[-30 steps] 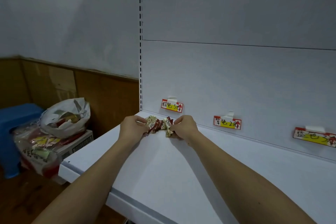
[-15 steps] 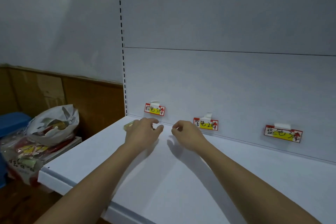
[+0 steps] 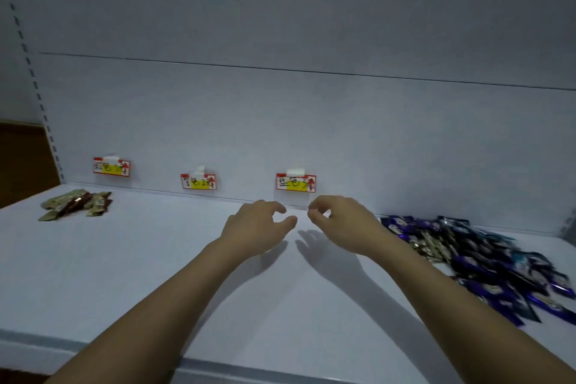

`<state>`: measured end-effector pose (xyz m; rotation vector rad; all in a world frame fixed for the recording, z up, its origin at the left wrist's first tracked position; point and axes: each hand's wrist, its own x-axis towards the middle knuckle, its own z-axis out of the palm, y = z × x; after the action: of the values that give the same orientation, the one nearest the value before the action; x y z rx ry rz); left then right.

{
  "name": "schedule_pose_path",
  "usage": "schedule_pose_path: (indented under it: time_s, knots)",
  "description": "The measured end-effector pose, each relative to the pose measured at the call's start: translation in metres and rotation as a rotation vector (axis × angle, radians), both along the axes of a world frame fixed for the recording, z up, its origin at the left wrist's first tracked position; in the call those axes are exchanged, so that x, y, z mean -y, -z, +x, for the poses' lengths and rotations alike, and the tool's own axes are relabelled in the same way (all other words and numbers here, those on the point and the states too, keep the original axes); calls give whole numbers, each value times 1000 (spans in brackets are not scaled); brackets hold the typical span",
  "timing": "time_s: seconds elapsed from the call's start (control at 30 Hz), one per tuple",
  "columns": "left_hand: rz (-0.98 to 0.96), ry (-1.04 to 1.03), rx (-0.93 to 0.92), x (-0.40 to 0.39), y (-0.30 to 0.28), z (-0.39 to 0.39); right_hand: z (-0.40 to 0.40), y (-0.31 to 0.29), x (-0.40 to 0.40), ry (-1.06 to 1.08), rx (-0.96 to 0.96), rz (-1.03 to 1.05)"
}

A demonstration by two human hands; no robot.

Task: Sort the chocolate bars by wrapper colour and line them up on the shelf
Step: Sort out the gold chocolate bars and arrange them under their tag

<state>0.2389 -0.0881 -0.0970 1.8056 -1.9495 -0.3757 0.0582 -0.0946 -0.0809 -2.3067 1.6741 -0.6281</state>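
Shelf (image 3: 156, 259): white, three small tags on its back wall.
Brown bars (image 3: 76, 204): far left, below first tag.
Blue pile (image 3: 486, 262): far right, mixed up.
Left hand (image 3: 255, 227), right hand (image 3: 339, 224): fingers loosely bent, grip holding nothing.
Risk: grabbing a bunch could mix colours or knock bars off the edge.

View: a single wide-angle head camera; no second view shares the scene.
Position: at the front edge of the flat white shelf board (image 3: 131, 274), above it.
Facing: forward and down, toward the pale grey back panel (image 3: 311, 121) at 12 o'clock.
Nearness: close; both bare forearms enter from 6 o'clock, the left hand (image 3: 255, 227) and right hand (image 3: 339, 224) near frame centre.
Span: small gold-and-brown wrapped bars (image 3: 76, 204) at 9 o'clock, heap of blue and purple wrapped bars (image 3: 486, 262) at 3 o'clock.
Distortion: the slotted upright (image 3: 34, 87) bends at 10 o'clock.
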Motion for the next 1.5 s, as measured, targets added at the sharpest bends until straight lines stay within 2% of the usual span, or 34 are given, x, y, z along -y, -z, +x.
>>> schedule_pose_path:
  time_s: [0.3, 0.43, 0.53, 0.73, 0.87, 1.0, 1.13, 1.3, 1.37, 1.5]
  knots:
    - [38, 255, -98, 15, -3, -174, -185, -2, 9, 189, 77, 7]
    - [24, 333, -143, 29, 0, -229, -225, -5, 29, 183, 30, 37]
    - [32, 337, -158, 38, 10, -253, -234, -2, 35, 117, 66, 49]
    - [57, 390, -111, 50, 25, -251, -238, 10, 24, -24, -27, 139]
    - [78, 336, -186, 54, 28, -237, -245, 11, 22, 12, -73, 209]
    - [129, 298, -257, 53, 24, -226, -250, 12, 21, 51, -63, 176]
    - [202, 236, -412, 51, 21, -219, -247, 12, 18, 61, -23, 194]
    - [211, 139, -522, 55, 17, -213, -230, 20, 16, 96, -179, 258]
    - [215, 111, -533, 56, 17, -210, -227, 20, 15, 113, -106, 258]
    - [135, 42, -525, 60, 16, -200, -231, 12, 13, 168, 322, 231]
